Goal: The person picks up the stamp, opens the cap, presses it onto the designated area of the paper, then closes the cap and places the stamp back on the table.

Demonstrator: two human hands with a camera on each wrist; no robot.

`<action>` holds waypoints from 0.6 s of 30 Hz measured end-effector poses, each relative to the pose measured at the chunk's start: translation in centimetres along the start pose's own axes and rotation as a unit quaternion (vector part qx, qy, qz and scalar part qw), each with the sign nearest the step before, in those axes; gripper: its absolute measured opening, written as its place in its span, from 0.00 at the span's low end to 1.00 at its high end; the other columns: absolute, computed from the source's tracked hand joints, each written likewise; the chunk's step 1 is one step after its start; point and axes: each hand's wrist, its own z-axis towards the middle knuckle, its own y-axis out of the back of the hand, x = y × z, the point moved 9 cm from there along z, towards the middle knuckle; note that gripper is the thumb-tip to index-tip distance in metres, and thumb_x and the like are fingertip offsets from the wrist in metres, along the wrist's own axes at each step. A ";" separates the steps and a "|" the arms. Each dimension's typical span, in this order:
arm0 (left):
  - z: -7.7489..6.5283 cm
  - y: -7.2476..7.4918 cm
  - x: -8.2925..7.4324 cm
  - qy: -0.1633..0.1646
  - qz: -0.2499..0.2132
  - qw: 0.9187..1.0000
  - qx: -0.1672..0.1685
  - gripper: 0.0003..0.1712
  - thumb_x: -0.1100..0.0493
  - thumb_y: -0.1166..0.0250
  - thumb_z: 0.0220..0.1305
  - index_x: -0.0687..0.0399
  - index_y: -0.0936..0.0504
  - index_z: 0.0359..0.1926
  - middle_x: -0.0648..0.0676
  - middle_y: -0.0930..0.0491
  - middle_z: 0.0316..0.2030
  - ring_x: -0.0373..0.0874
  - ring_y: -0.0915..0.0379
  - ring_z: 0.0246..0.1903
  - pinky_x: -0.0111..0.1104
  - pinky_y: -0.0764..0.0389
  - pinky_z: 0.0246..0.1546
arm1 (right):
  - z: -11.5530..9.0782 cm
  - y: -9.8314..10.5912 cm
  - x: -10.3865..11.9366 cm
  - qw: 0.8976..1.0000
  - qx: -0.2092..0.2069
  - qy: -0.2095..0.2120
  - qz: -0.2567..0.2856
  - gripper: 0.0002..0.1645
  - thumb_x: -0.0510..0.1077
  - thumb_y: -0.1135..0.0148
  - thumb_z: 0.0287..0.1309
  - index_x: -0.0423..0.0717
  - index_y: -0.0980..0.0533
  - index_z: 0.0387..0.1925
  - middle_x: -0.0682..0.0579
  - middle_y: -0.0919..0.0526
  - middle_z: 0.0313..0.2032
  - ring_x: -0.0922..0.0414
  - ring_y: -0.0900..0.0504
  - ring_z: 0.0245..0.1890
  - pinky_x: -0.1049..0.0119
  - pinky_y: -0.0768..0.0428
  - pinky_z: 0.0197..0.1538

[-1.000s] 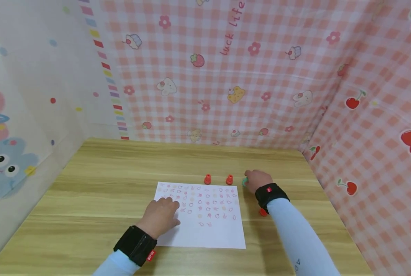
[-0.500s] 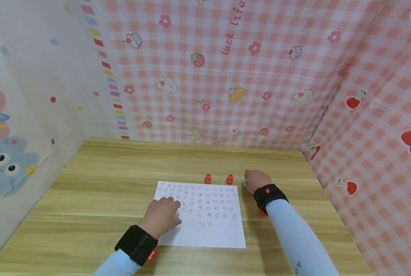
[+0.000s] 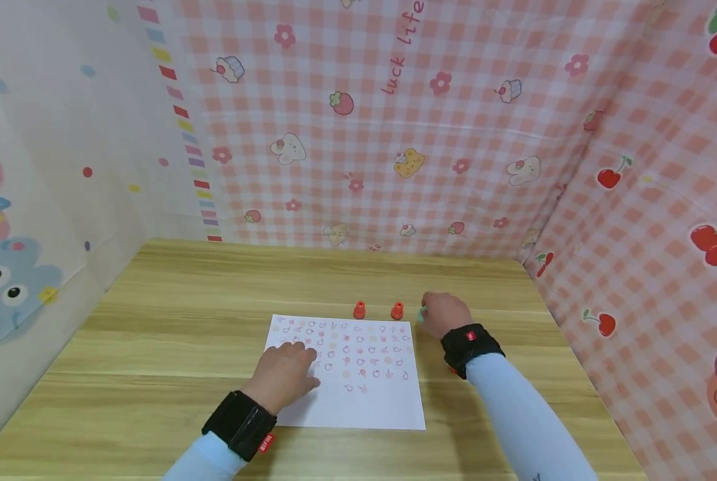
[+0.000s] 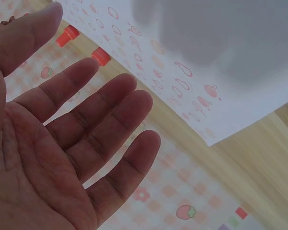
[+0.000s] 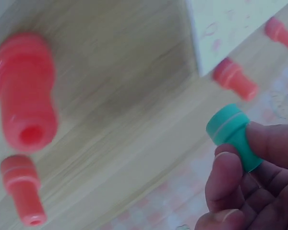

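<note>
My right hand [image 3: 446,315] pinches a small green stamp [image 5: 228,123] between thumb and fingers, just beyond the paper's far right corner. In the right wrist view the stamp's wide end points up and left, away from the fingers. A white paper sheet [image 3: 388,411] carries rows of small red and pale orange fruit-like prints. My left hand [image 3: 281,377] lies over its left part, fingers relaxed and apart, holding nothing; whether it touches the paper I cannot tell. One red stamp [image 3: 359,310] and another red stamp [image 3: 397,310] stand along the paper's far edge.
A large-looking red stamp [image 5: 25,91] and a further red stamp [image 5: 23,189] stand right of the paper; my right wrist mostly hides them in the head view. The wooden table [image 3: 172,314] meets a pink checked cloth wall [image 3: 334,167] behind and cloth on both sides.
The right hand has lifted slightly with the green stamp, which shows a bit more clearly beside the fingers. My left hand stays nearly still. The head view has shifted a little.
</note>
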 end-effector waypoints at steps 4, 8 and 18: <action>0.2 0.0 -0.3 -0.007 0.005 1.000 -0.012 0.20 0.49 0.26 0.47 0.58 0.16 0.37 0.54 0.21 0.24 0.48 0.28 0.25 0.44 0.23 0.28 | -0.7 0.8 2.1 1.000 0.004 0.001 0.024 0.07 0.37 0.40 0.58 0.37 0.21 0.37 0.43 0.14 0.31 0.51 0.20 0.28 0.53 0.18 0.37; 0.4 0.0 -0.6 -0.012 0.005 1.000 -0.015 0.21 0.47 0.27 0.48 0.58 0.16 0.37 0.53 0.22 0.23 0.47 0.29 0.23 0.43 0.24 0.26 | -1.4 1.0 4.0 0.999 0.003 -0.007 0.043 0.08 0.37 0.38 0.57 0.37 0.21 0.39 0.44 0.15 0.31 0.52 0.22 0.28 0.55 0.18 0.38; 0.7 0.2 -1.3 -0.025 -0.009 0.999 -0.041 0.23 0.47 0.27 0.49 0.58 0.16 0.41 0.55 0.17 0.28 0.49 0.24 0.27 0.43 0.21 0.27 | -3.7 -1.4 7.5 0.992 0.006 -0.037 0.123 0.10 0.41 0.34 0.56 0.43 0.22 0.39 0.49 0.16 0.32 0.54 0.24 0.28 0.59 0.18 0.37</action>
